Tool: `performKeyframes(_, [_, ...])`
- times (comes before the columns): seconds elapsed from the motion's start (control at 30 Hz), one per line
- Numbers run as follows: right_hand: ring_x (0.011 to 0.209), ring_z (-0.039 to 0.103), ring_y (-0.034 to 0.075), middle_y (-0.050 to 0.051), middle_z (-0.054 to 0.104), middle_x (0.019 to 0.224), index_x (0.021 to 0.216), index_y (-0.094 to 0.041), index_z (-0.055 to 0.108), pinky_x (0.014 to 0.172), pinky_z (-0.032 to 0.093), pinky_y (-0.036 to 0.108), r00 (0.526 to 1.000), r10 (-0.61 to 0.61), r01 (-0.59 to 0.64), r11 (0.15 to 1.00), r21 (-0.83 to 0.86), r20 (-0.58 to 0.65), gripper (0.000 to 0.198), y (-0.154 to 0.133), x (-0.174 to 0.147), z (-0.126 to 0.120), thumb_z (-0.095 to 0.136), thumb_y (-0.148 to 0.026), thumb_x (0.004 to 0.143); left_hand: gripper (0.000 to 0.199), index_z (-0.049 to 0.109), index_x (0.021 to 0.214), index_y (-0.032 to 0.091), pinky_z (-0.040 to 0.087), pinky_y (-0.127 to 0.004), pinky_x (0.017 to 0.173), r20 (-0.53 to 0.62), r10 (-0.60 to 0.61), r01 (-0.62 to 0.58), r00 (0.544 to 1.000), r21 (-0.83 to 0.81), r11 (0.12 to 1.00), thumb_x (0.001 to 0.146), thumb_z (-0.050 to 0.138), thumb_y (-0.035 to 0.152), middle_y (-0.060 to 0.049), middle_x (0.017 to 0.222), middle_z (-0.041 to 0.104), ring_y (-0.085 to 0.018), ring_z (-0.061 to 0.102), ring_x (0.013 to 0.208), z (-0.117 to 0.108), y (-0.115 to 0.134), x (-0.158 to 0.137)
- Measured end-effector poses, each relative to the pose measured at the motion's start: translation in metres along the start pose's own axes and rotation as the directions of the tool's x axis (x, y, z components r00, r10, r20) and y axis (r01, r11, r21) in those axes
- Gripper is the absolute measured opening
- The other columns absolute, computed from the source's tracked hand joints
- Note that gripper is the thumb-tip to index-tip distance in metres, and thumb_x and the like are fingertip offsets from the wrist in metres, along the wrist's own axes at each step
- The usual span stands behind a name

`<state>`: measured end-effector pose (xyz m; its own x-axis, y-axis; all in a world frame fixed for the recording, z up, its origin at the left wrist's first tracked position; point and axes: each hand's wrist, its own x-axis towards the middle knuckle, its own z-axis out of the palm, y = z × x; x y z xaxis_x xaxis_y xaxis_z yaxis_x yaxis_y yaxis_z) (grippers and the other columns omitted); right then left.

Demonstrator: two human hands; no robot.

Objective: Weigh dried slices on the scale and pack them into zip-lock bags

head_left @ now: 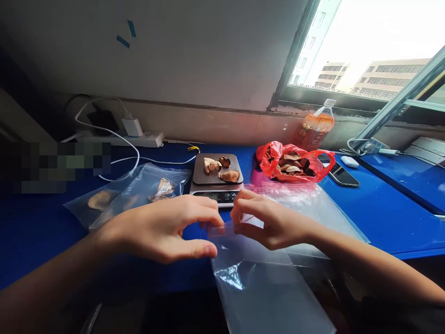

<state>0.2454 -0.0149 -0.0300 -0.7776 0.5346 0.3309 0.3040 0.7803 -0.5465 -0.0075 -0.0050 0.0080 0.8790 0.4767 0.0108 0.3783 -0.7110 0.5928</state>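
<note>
My right hand (269, 218) pinches the top edge of a clear plastic bag (260, 287), which hangs down over the front edge of the table. At the bag's upper left corner is my left hand (167, 227), its thumb held apart from the curled fingers; the fingertips touch or nearly touch the plastic. Just beyond both hands stands a kitchen scale (199, 174) carrying several dried brown slices (229, 176). Its display is partly hidden by my left hand. Behind my right hand, a red plastic bag (269, 155) lies open with many similar slices (292, 166) inside.
Clear bags (134, 185) with slices in them lie at the left on the blue table (392, 208). More flat clear bags (333, 218) are under my right forearm. A phone (342, 176), a drink bottle (318, 123) and a power strip (153, 139) with a white cable stand farther back.
</note>
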Motion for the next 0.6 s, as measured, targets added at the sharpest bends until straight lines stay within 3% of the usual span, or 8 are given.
performKeyframes(0.13, [0.084, 0.054, 0.015, 0.003, 0.063, 0.086, 0.088, -0.019, 0.06, 0.076, 0.049, 0.027, 0.999, -0.022, 0.022, 1.0, 0.012, -0.038, 0.006, 0.003, 0.004, -0.001, 0.06, -0.016, 0.093, 0.014, 0.07, 0.078, 0.021, 0.05, -0.02, 0.068, 0.01, 0.077, -0.077, 0.997, -0.012, 0.997, 0.09, 0.063, 0.021, 0.0, 0.08, 0.068, -0.013, 0.064, 0.074, -0.004, 0.002, 0.003])
performKeyframes(0.23, [0.079, 0.057, 0.015, 0.003, 0.065, 0.081, 0.085, -0.019, 0.06, 0.072, 0.049, 0.028, 0.998, 0.031, -0.024, 0.995, 0.101, -0.063, 0.017, 0.012, 0.01, -0.005, 0.063, -0.032, 0.095, 0.02, 0.068, 0.071, 0.021, 0.045, -0.019, 0.056, -0.015, 0.061, -0.061, 0.998, 0.004, 0.998, 0.089, 0.062, 0.022, 0.0, 0.074, 0.064, -0.013, 0.061, 0.068, -0.016, 0.001, -0.005])
performKeyframes(0.33, [0.07, 0.06, 0.013, 0.001, 0.065, 0.076, 0.084, -0.018, 0.059, 0.066, 0.049, 0.026, 0.981, 0.167, -0.133, 0.951, 0.278, -0.102, 0.031, 0.024, 0.014, -0.009, 0.063, -0.047, 0.094, 0.021, 0.07, 0.071, 0.021, 0.044, -0.017, 0.05, -0.091, -0.002, 0.005, 0.996, 0.031, 1.0, 0.089, 0.061, 0.026, -0.004, 0.088, 0.067, -0.015, 0.063, 0.074, -0.026, -0.005, -0.013])
performKeyframes(0.4, [0.076, 0.064, 0.014, 0.003, 0.068, 0.085, 0.091, -0.018, 0.059, 0.068, 0.052, 0.027, 0.943, 0.224, -0.133, 0.932, 0.337, -0.246, 0.035, 0.035, 0.016, -0.009, 0.061, -0.052, 0.094, 0.018, 0.071, 0.073, 0.021, 0.049, -0.019, 0.056, -0.134, 0.014, -0.01, 0.991, 0.026, 1.0, 0.089, 0.062, 0.025, -0.006, 0.106, 0.07, -0.017, 0.066, 0.085, -0.029, -0.009, -0.015])
performKeyframes(0.5, [0.099, 0.067, 0.02, 0.01, 0.069, 0.11, 0.11, -0.02, 0.061, 0.084, 0.055, 0.035, 0.841, 0.193, -0.152, 0.981, 0.121, -0.505, 0.03, 0.05, 0.017, -0.005, 0.058, -0.046, 0.097, 0.016, 0.072, 0.077, 0.022, 0.055, -0.024, 0.073, -0.119, 0.121, -0.128, 0.985, -0.054, 0.99, 0.09, 0.064, 0.02, -0.006, 0.105, 0.074, -0.019, 0.068, 0.091, -0.025, -0.011, -0.013])
performKeyframes(0.53, [0.109, 0.065, 0.023, 0.012, 0.068, 0.119, 0.116, -0.02, 0.061, 0.092, 0.054, 0.04, 0.838, 0.145, -0.177, 0.984, -0.011, -0.527, 0.03, 0.055, 0.017, -0.004, 0.059, -0.042, 0.097, 0.015, 0.073, 0.08, 0.022, 0.055, -0.025, 0.077, -0.092, 0.147, -0.155, 0.985, -0.086, 0.984, 0.091, 0.064, 0.018, -0.005, 0.099, 0.075, -0.018, 0.068, 0.09, -0.022, -0.011, -0.011])
performKeyframes(0.6, [0.126, 0.058, 0.026, 0.014, 0.065, 0.131, 0.126, -0.02, 0.061, 0.106, 0.048, 0.046, 0.897, 0.06, -0.188, 0.948, -0.256, -0.438, 0.033, 0.061, 0.018, -0.002, 0.062, -0.03, 0.094, 0.015, 0.075, 0.089, 0.023, 0.054, -0.024, 0.082, -0.034, 0.177, -0.18, 0.984, -0.13, 0.975, 0.094, 0.063, 0.016, -0.004, 0.091, 0.076, -0.017, 0.069, 0.089, -0.017, -0.01, -0.007])
